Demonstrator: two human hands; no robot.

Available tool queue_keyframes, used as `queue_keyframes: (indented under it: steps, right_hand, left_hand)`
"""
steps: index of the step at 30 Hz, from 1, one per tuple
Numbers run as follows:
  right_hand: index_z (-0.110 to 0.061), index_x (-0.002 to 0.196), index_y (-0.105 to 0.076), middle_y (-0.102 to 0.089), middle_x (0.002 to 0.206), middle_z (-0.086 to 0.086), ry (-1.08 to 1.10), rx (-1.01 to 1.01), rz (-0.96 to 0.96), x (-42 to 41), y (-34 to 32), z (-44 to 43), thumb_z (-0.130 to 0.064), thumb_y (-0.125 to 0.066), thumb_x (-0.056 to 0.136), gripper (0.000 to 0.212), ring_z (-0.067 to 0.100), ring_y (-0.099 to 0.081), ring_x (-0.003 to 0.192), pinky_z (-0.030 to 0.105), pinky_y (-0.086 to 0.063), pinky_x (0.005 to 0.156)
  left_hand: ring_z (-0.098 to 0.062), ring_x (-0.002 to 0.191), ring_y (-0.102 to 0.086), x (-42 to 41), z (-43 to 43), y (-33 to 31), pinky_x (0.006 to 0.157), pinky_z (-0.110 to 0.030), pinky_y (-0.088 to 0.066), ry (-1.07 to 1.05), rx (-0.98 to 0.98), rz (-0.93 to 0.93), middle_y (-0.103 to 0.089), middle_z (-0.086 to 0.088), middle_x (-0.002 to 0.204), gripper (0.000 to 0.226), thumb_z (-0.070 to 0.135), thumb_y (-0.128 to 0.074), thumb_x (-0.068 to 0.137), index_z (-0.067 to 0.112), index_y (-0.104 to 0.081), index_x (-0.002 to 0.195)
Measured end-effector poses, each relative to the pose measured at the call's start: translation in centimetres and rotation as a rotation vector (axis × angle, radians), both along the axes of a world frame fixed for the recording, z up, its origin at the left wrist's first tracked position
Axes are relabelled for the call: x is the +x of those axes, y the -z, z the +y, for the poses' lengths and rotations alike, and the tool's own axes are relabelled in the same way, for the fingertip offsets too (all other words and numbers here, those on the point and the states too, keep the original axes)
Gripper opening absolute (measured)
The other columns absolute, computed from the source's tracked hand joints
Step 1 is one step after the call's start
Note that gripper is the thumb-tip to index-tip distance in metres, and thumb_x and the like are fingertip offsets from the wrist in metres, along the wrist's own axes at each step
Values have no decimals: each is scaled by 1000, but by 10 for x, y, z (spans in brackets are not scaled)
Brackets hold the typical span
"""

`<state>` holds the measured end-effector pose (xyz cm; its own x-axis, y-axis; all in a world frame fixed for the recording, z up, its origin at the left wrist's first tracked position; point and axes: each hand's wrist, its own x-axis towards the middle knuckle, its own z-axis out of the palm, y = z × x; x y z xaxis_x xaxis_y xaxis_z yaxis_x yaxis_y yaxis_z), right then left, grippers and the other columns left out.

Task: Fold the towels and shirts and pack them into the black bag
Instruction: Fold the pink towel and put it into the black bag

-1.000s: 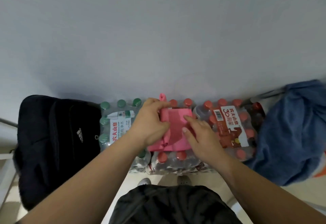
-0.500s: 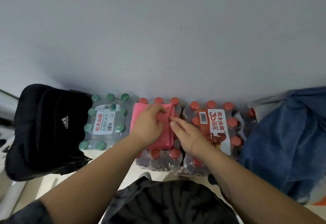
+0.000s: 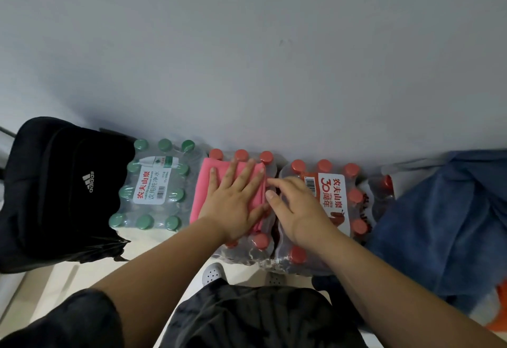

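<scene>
**Pink towel folded, pressed flat on the water pack**

Left hand: palm down, fingers straight and spread, pressing on the folded pink towel. It grasps nothing.

Right hand: fingers relaxed and slightly bent. The index and thumb tips are at the towel's right edge, and the hand holds nothing.

The towel lies on top of the middle red-capped bottle pack, a compact rectangle covering most of the caps.

The black bag sits far left against the wall, white logo facing up. It is apart from the towel, with a green-capped bottle pack between them. I can't tell if the bag is open.

A second red-capped pack with a red-and-white label lies under the right wrist. To the right is a heap of blue cloth, unfolded. The toe of a white shoe shows on the floor below the packs.
</scene>
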<state>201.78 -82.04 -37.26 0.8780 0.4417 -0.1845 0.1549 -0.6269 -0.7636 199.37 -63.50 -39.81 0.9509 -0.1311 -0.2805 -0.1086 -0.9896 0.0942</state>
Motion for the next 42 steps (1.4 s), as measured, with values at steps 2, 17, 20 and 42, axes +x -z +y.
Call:
queue_keyframes:
  steps: [2,17,20,42]
  right_hand:
    - [-23,142,-52,-48,139,-4,-42,-47,-77,6,-4,5,-48,-40,101,49,14,-42,129,33,-35,112]
    - [-42,154,-31,-17,166,0,-534,-417,-220,54,7,60,-57,-43,99,58,24,-20,150,45,-19,123]
    - [-38,157,-24,-19,163,-1,-499,-468,-212,35,1,52,-65,-34,95,69,24,-20,147,47,-21,122]
    - [-32,157,-23,-46,143,3,-461,-547,-102,80,-12,63,-61,-84,64,115,25,-42,131,36,-34,109]
  left_hand:
    - [-24,153,17,0,2,-3,120,-62,8,-13,-86,-36,14,11,165,74,70,1,93,37,9,158]
    - [-20,96,-64,-48,70,-29,83,-34,-52,-684,-511,-76,-66,0,112,96,45,-79,77,25,-26,156]
    - [-18,83,-63,-41,70,-23,71,-30,-48,-712,-571,-41,-62,7,89,94,34,-82,74,25,-32,153]
    - [-23,104,-55,49,91,-32,89,-43,-51,-10,-243,164,-55,4,118,93,58,-84,50,26,-50,130]
